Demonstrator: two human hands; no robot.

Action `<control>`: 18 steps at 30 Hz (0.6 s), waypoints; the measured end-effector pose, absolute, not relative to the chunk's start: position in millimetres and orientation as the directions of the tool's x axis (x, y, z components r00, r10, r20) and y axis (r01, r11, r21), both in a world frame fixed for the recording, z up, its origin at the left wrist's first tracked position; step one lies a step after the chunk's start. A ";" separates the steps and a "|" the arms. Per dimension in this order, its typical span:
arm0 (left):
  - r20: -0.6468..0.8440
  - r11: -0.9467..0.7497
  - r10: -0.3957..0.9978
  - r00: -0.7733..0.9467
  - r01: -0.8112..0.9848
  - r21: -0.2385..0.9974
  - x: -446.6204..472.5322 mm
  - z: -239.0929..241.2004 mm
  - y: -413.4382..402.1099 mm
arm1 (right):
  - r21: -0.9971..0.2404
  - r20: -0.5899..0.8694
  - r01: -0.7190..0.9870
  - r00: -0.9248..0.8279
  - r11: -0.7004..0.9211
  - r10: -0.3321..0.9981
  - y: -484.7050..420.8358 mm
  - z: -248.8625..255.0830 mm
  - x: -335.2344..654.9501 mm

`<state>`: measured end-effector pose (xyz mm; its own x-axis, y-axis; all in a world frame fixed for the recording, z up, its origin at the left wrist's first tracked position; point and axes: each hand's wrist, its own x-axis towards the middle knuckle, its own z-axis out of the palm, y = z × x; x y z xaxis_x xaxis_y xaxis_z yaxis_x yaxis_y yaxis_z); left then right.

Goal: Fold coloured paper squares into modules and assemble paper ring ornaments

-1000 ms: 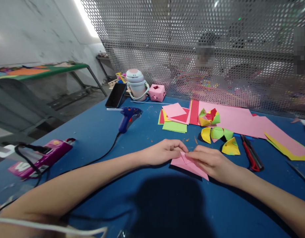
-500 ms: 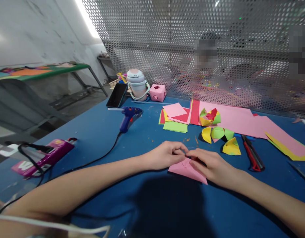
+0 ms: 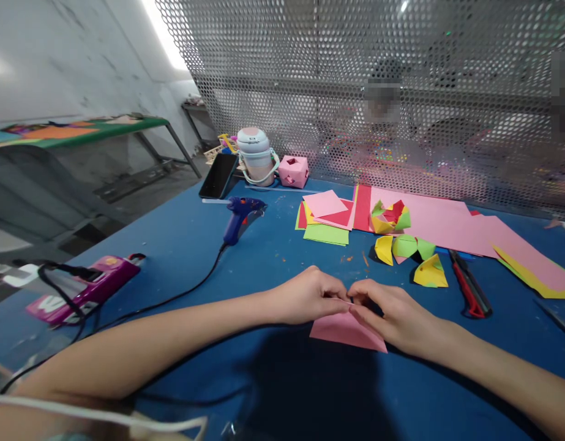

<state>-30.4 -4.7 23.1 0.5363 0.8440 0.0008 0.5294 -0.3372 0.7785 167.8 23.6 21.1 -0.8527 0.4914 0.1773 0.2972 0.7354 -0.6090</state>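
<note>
A pink sheet of paper [image 3: 344,332], partly folded, lies at the front middle of the blue table. My left hand [image 3: 315,298] pinches its far edge with thumb and forefinger. Close beside it, my right hand [image 3: 387,311] grips the same edge from the right, thumb on the paper. The fingertips of both hands nearly meet and cover part of the far edge. Beyond them lie folded yellow and green paper pieces [image 3: 413,248], a yellow folded piece [image 3: 430,271] and a multicoloured folded paper form [image 3: 389,218].
A blue glue gun [image 3: 237,219] trails its cord left to a purple power strip [image 3: 87,293]. A red cutter knife [image 3: 469,288] lies right. Paper squares [image 3: 325,234], large pink sheets [image 3: 429,217], a pink paper cube [image 3: 294,171], a bottle [image 3: 256,158] and a phone [image 3: 219,176] stand farther back.
Both hands have drawn slightly nearer to me along the paper's far edge. The small folded point that showed between them is now covered, and the paper looks flatter and wider.
</note>
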 end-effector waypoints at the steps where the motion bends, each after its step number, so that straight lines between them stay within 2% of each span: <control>1: 0.000 -0.331 0.846 0.533 0.526 0.784 -30.0 22.9 -5.0 | -0.604 0.180 0.291 -0.857 0.741 0.483 23.6 21.4 167.7; 6: -0.066 -0.215 0.869 0.490 0.493 0.843 -26.5 18.1 -6.0 | -0.614 0.189 0.272 -0.861 0.741 0.472 23.5 21.4 167.2; 11: -0.095 -0.158 0.890 0.447 0.497 0.853 -23.0 12.4 -8.1 | -0.657 0.205 0.312 -0.802 0.686 0.561 25.2 21.4 167.2; 14: -0.072 -0.119 0.936 0.346 0.500 0.858 -21.9 10.1 -7.9 | -0.635 0.202 0.353 -0.782 0.687 0.589 30.4 22.6 167.3; 18: -0.106 -0.045 0.959 0.263 0.510 0.859 -21.6 10.5 -5.5 | -0.576 0.171 0.375 -0.814 0.726 0.556 36.2 19.5 168.6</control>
